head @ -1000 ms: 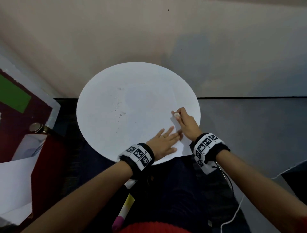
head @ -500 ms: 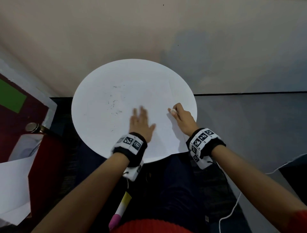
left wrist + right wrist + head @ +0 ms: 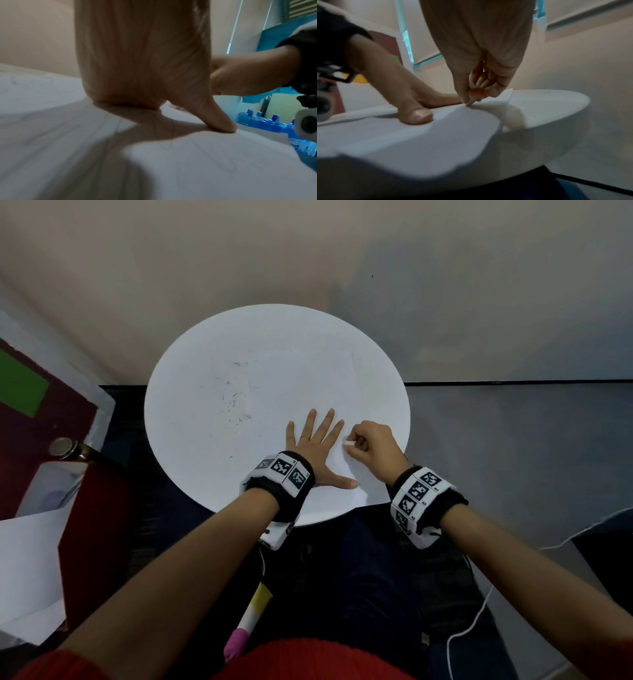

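Close to the body, below a red top and over a dark lap, a pink-and-yellow marker-like stick lies loose. A thin white cable trails off to the right. Next up, black wrist bands w/ white coded tags sit on both forearms.

Past them, L hand lies flat w/ fingers spread, palm + thumb pressing the white sheet of paper onto the round white table. The sheet's near right corner hangs just over the rim. Just beside it, R hand is curled, thumb + fingertips pinching a small white stub (eraser or chalk, can't tell). Its tip sits on the sheet, next to L index finger. R wrist view shows a far corner of the sheet lifted a bit beyond the knuckles.

Further out are faint dark scribble marks on bare tabletop, then the beige wall. A dark red door w/ green patch is at far left.

Risks, imo:
- **Tearing:** L hand pins only the part left of the stub, so hard strokes toward the free right edge could buckle or tear the paper.
- **Dropping:** the stub is tiny, so the grip may slip & it could roll off the rim.
- **Dragging:** the overhanging corner could snag on R wrist band and drag the sheet askew.
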